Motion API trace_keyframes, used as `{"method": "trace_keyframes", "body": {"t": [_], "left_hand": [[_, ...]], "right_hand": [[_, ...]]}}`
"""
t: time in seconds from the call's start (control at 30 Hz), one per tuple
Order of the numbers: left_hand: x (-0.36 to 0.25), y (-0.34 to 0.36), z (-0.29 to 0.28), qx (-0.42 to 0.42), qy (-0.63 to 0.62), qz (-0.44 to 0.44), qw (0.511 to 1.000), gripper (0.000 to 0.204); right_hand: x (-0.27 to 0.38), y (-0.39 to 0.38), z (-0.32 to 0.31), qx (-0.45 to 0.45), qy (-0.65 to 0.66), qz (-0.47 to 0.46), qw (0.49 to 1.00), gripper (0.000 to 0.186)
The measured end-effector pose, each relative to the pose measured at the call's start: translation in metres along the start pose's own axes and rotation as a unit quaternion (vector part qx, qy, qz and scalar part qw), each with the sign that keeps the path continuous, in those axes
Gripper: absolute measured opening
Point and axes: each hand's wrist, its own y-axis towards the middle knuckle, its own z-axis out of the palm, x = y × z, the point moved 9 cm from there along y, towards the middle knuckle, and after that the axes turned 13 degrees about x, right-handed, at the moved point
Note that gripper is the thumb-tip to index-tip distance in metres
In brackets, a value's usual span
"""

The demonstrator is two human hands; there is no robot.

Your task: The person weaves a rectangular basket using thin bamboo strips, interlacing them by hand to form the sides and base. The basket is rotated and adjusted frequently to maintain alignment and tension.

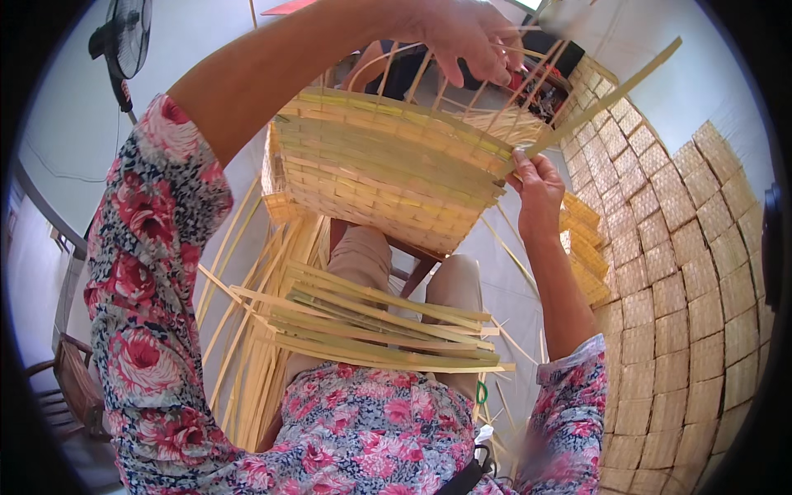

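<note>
A half-woven bamboo basket [379,173] is tilted in front of me above my knees, with thin upright stakes rising from its far edge. My left hand [474,41] reaches over the top among those stakes, fingers pointing down and apart. At the basket's right corner my right hand [538,181] pinches a flat bamboo strip [619,95], whose long free end sticks up to the right. Across my lap lies a bundle of cut bamboo strips [388,322], some green and some pale.
More long strips [256,330] lie in a pile at my left. Stacks of finished woven baskets [668,289] fill the right side, with a few yellowish ones [584,247] nearer. A black fan [124,41] stands at the far left, a wooden chair [70,384] below it.
</note>
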Motion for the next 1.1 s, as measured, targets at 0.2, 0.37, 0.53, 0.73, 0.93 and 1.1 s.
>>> {"method": "trace_keyframes", "body": {"t": [0.2, 0.37, 0.53, 0.73, 0.93, 1.1], "left_hand": [[-0.018, 0.054, 0.020, 0.068, 0.097, 0.105, 0.987, 0.023], [-0.010, 0.049, 0.015, 0.066, 0.166, -0.013, 0.984, 0.026], [-0.023, 0.051, 0.031, 0.017, 0.193, 0.077, 0.978, 0.026], [-0.040, 0.047, 0.060, -0.116, 0.285, 0.241, 0.920, 0.026], [-0.040, -0.019, 0.082, -0.194, 0.496, 0.141, 0.835, 0.007], [-0.035, -0.016, 0.091, -0.217, 0.484, 0.148, 0.835, 0.011]], "right_hand": [[0.002, -0.003, -0.015, -0.013, 0.010, -0.016, 1.000, 0.013], [-0.004, 0.001, 0.003, 0.018, 0.017, -0.029, 0.999, 0.012], [-0.001, -0.004, -0.006, 0.054, -0.003, -0.020, 0.998, 0.011], [0.070, -0.034, -0.064, -0.020, -0.221, -0.142, 0.965, 0.024], [0.141, -0.032, 0.012, 0.117, -0.187, -0.235, 0.947, 0.020], [0.158, -0.024, 0.062, 0.214, -0.333, -0.198, 0.897, 0.022]]}}
